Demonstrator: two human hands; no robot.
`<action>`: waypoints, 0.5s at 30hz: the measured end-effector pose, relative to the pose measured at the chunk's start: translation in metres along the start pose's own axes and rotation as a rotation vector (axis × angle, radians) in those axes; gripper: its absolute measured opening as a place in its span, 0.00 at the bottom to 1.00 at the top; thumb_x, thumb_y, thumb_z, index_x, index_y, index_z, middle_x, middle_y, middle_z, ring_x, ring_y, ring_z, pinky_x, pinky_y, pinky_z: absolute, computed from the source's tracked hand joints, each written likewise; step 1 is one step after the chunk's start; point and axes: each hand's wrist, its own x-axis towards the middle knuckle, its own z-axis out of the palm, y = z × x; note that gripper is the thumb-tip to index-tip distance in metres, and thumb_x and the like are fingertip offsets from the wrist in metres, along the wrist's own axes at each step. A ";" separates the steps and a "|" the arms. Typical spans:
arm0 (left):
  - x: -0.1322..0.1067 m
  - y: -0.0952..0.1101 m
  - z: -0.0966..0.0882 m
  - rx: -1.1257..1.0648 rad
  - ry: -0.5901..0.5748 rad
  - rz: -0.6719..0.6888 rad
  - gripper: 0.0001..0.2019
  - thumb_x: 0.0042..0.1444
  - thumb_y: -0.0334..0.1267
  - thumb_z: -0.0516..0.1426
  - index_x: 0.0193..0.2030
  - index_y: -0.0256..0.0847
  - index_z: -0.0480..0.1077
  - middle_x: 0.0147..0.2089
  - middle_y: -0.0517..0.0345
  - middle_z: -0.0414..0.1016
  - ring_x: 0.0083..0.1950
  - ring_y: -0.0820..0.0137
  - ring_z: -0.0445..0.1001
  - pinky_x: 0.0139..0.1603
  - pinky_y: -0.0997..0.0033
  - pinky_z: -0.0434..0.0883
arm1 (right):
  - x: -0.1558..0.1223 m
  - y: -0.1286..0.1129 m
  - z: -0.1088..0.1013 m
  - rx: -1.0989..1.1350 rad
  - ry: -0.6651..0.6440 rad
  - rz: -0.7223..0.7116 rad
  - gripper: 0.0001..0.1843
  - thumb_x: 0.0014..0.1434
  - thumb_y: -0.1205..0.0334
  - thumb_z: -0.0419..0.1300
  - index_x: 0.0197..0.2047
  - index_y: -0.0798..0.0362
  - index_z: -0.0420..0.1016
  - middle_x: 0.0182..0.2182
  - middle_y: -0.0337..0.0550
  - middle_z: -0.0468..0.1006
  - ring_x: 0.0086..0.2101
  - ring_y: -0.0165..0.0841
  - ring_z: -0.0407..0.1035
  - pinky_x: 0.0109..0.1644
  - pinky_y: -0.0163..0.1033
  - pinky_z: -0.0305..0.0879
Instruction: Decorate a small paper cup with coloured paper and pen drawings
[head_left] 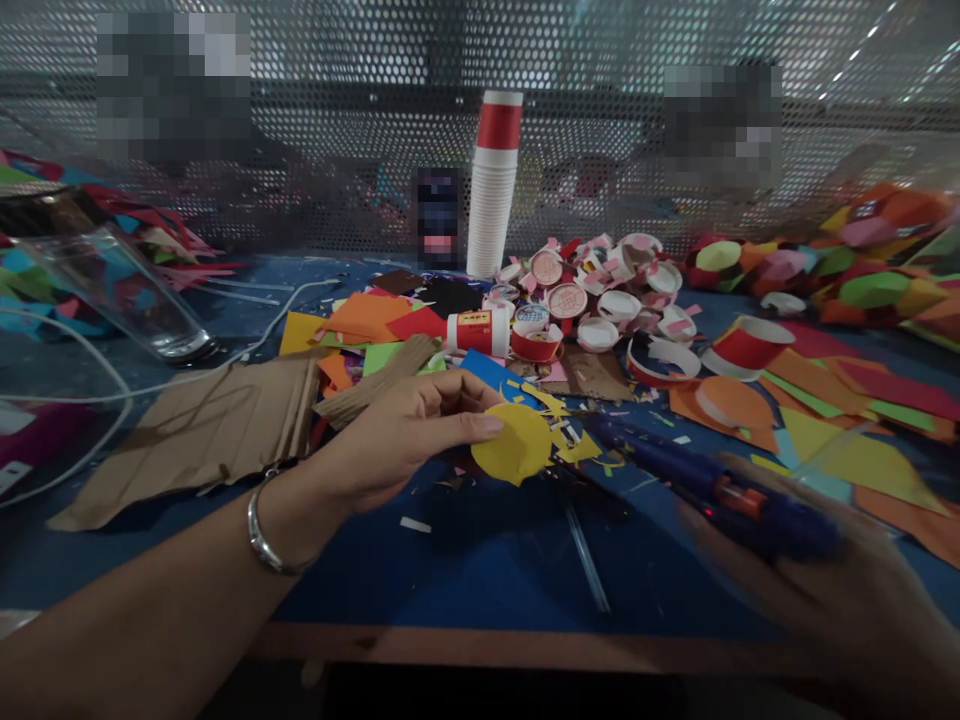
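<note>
Pinched between thumb and fingers of my left hand (427,430) is a round piece of yellow paper (514,445), raised above the blue table. My right hand (817,580), a little blurred, is wrapped round a dark blue hot glue gun (720,485). The gun's nozzle (592,425) points left, close to the right edge of the yellow paper; whether it touches cannot be made out. Under the nozzle lie a pair of dark scissors (589,490), partly in shadow, and a clear glue stick (587,560). Yellow paper scraps (574,440) are scattered behind the paper disc.
A tall stack of paper cups (493,190) stands at the back, before a perforated metal screen (337,130). Cut cup pieces (585,295) are heaped beside it. Flattened cardboard (202,430), a leaning glass bottle (142,290) and a white cable (247,350) are left; coloured paper (862,440) lies right.
</note>
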 end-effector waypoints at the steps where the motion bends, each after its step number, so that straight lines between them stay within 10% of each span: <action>1: 0.000 0.001 -0.001 -0.018 0.008 -0.004 0.09 0.57 0.38 0.69 0.41 0.39 0.79 0.39 0.57 0.80 0.38 0.72 0.77 0.36 0.75 0.74 | 0.006 0.005 -0.004 -0.034 0.012 -0.003 0.09 0.69 0.57 0.57 0.50 0.46 0.73 0.44 0.49 0.86 0.39 0.46 0.83 0.42 0.44 0.80; 7: 0.005 0.006 -0.010 -0.096 0.095 0.005 0.05 0.55 0.35 0.70 0.38 0.39 0.83 0.39 0.55 0.84 0.43 0.68 0.80 0.43 0.71 0.78 | 0.033 0.036 -0.016 -0.430 -0.273 0.014 0.10 0.69 0.54 0.57 0.46 0.48 0.74 0.36 0.51 0.85 0.29 0.47 0.81 0.25 0.42 0.66; 15: 0.009 0.010 -0.019 -0.062 0.163 0.004 0.09 0.52 0.37 0.72 0.38 0.37 0.84 0.41 0.50 0.86 0.41 0.65 0.82 0.39 0.70 0.82 | 0.037 0.054 -0.023 -0.311 -0.386 -0.032 0.15 0.71 0.55 0.55 0.49 0.54 0.78 0.40 0.54 0.84 0.36 0.45 0.82 0.34 0.46 0.74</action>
